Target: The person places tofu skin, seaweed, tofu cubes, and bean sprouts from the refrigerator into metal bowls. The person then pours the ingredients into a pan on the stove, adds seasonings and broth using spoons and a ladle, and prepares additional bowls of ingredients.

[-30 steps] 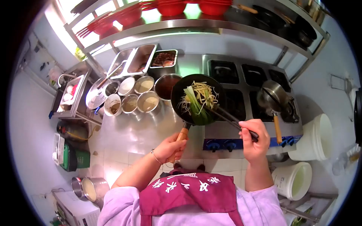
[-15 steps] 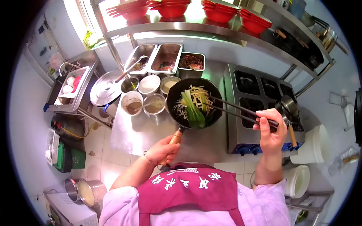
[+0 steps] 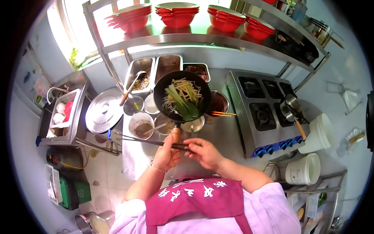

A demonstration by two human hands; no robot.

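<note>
On my feed the left hand (image 3: 165,156) wraps its fingers around the wooden handle (image 3: 176,134) of the frying pan (image 3: 205,93), held above the steel counter (image 3: 223,137). The right hand (image 3: 206,153) pinches black chopsticks (image 3: 150,141) between thumb and fingers.

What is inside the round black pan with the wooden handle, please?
The round black pan holds long green leaves, pale yellow strips and thin white strands. The surface beneath this pile is covered, so anything under it cannot be seen.
</note>
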